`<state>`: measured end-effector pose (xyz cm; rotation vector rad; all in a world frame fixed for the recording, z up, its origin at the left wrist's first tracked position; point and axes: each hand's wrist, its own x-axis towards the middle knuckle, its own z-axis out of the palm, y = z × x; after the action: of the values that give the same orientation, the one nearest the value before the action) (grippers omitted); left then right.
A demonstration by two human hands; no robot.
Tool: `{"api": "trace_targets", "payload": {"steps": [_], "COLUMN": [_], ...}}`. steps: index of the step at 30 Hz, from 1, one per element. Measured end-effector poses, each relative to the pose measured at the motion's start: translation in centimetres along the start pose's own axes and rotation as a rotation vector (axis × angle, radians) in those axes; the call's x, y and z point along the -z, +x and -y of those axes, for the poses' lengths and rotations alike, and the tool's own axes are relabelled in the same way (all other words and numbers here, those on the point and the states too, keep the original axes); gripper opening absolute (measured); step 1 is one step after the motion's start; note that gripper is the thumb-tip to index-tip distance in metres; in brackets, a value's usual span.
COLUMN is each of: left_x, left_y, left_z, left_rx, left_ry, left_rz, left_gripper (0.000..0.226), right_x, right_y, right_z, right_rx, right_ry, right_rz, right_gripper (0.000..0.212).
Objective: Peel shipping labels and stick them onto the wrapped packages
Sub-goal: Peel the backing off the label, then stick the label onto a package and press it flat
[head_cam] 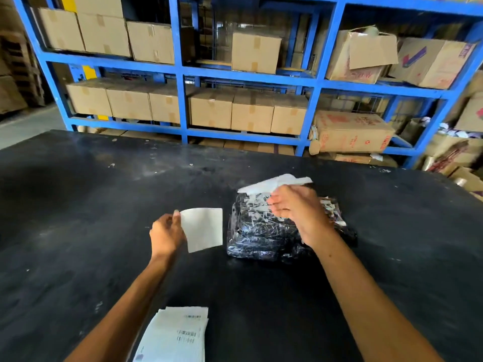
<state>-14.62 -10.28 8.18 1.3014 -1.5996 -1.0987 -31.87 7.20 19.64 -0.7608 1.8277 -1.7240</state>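
Observation:
A package wrapped in shiny black plastic (264, 236) lies on the black table (78, 205), right of centre. My right hand (295, 207) is above it and pinches a white label (277, 182) that hangs over the package's far edge. My left hand (166, 233) is to the left of the package and pinches a blank white backing sheet (203, 228) by its left edge, lifted off the table. A stack of printed shipping labels (175, 335) lies at the near edge, beside my left forearm.
Blue metal shelving (183, 71) full of cardboard boxes (251, 111) stands just behind the table's far edge. More torn boxes (350, 131) pile up at the right. The table's right corner is rounded.

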Motion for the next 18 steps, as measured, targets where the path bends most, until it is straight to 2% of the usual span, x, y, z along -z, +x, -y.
{"api": "trace_targets", "payload": {"steps": [4,8,10,14,18], "left_x": [-0.2,-0.3,-0.7,-1.4,-1.6], "left_y": [-0.3,-0.6,-1.1,-2.4,-4.0], "left_z": [-2.7,-3.2,-3.1,-2.9,-2.4], "left_rx": [-0.034,0.070,0.109,0.096,0.037], "left_ry": [-0.233,-0.419,-0.485,-0.547,-0.449], "left_rz": [0.071,0.168,0.196,0.209,0.265], "left_gripper": [0.039,0.045,0.049,0.042,0.037], "right_x": [-0.6,-1.1,-1.6,-3.1,-4.5], "right_y": [-0.7,-1.4,-2.0,-3.5,-5.1], "right_z": [-5.4,-10.4,-12.2,-15.3,-17.8], "right_rx": [-0.247,-0.380,-0.396,-0.407,-0.355], "right_ry": [-0.400,-0.718,-0.784,-0.866,-0.847], "right_rz": [0.234,0.505,0.603,0.777,0.909], "right_gripper": [0.021,0.018,0.022,0.021,0.019]}}
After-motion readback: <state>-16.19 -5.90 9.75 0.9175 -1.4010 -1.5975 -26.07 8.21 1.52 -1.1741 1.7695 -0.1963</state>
